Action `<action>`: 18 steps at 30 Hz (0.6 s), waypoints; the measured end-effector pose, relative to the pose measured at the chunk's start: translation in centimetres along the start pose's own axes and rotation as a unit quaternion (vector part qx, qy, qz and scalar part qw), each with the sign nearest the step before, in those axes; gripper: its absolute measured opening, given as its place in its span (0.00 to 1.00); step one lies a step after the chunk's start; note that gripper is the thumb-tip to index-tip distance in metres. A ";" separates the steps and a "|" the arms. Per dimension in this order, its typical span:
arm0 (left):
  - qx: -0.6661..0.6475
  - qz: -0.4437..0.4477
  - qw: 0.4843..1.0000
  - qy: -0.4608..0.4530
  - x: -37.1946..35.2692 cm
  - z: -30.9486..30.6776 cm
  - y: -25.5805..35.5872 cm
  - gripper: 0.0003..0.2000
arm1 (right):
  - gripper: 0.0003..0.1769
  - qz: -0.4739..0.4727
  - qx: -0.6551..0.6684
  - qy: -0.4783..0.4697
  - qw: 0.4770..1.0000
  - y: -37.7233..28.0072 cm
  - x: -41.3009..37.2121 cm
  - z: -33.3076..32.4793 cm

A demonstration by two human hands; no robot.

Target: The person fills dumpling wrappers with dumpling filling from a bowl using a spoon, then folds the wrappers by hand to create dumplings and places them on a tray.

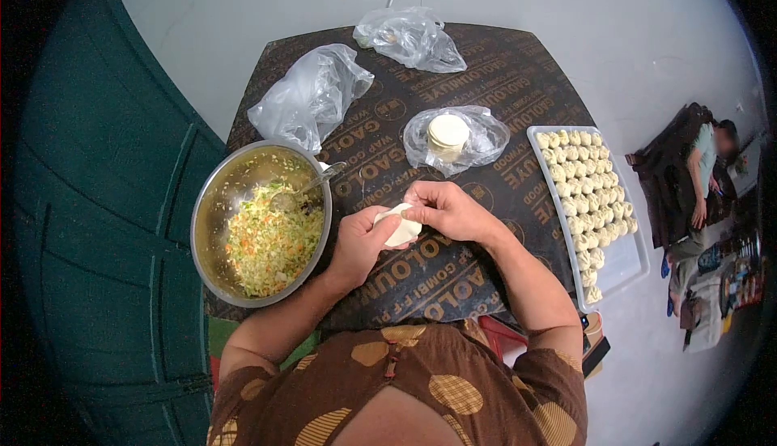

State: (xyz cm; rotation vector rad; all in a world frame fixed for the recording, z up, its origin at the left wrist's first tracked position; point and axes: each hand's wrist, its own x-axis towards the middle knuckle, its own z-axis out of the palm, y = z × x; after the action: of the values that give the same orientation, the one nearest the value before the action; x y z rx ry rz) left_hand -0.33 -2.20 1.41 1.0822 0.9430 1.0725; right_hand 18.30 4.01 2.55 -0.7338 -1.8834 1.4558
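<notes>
A round white dumpling wrapper (400,230) is held between both hands over the middle of the table. My left hand (360,242) supports it from below and the left, thumb on top. With thumb and fingers closed, my right hand (452,210) pinches its upper right edge. Whether any filling lies on the wrapper cannot be made out. Left of my hands stands a metal bowl (212,264) of chopped vegetable filling (271,239), a spoon (317,179) leaning in it. Beyond my hands, a stack of wrappers (447,134) sits on an opened plastic bag (488,132).
On the right, a plastic tray (622,261) carries rows of pleated dumplings (584,187). Two more plastic bags, a left one (316,94) and a far one (411,37), lie towards the back of the dark table (477,61). Another person (702,163) sits at far right.
</notes>
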 end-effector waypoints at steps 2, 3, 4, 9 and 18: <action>0.026 0.011 1.000 0.010 -0.1 -0.2 -0.1 0.11 | 0.11 0.018 -0.012 0.001 1.000 -0.2 0.0 -0.3; 0.018 0.019 0.999 0.022 0.0 -0.4 -0.4 0.11 | 0.11 0.035 -0.024 0.001 0.999 -0.3 0.0 -0.4; 0.011 0.027 0.999 0.034 0.0 -0.4 -0.5 0.11 | 0.11 0.035 -0.024 0.001 0.999 -0.6 -0.1 -0.4; -0.039 0.017 0.998 0.050 0.1 -0.1 -0.5 0.11 | 0.11 0.022 -0.073 0.002 0.997 0.1 0.0 -0.3; -0.031 0.036 0.996 0.078 0.0 -0.1 -0.8 0.11 | 0.08 0.038 -0.108 -0.023 0.993 -0.4 -0.2 -0.4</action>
State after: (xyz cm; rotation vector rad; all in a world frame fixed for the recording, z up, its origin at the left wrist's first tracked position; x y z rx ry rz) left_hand -0.27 -2.24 0.65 0.9978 0.9928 1.2519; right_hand 18.69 3.96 3.01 -0.8893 -2.0911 1.3384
